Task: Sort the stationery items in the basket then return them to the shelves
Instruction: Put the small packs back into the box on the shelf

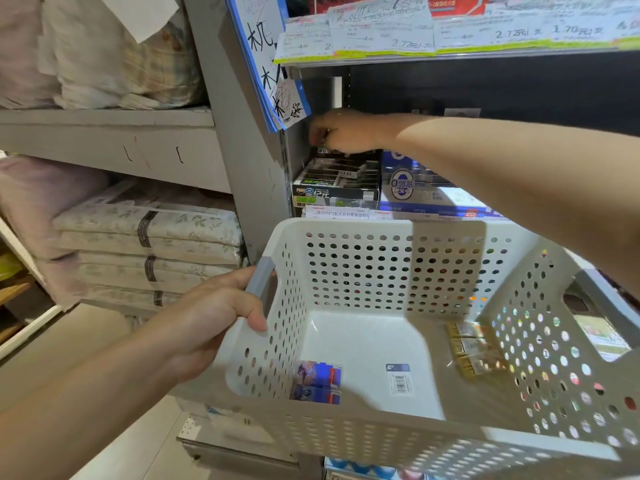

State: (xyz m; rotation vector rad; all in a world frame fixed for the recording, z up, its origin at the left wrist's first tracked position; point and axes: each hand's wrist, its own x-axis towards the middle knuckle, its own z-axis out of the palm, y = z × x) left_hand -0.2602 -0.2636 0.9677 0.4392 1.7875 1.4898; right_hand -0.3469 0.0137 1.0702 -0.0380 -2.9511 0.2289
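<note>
A: Head view, nearest first: what is held, and by which hand?

B: The basket (381, 431) is gripped at its grey left handle by the left hand (211, 323), fingers curled round the bar. On its floor a blue card pack (317, 382) is seen at the near left, a small barcoded packet (400, 378) in the middle, and yellow packets (472, 351) against the right wall.

A: And farther off?

B: The right hand (341, 131) is stretched across the basket to the shelf (450, 57), over the back of a black eraser box (337, 183). Its fingers are curled downward as if something small is pinched, but whether anything is grasped cannot be told.

A: What does the next move turn on?

B: The leftover items lie below and nearer than the right grip, so that arm would probably be drawn back and down. The barcoded packet's long axis runs near to far.
</note>
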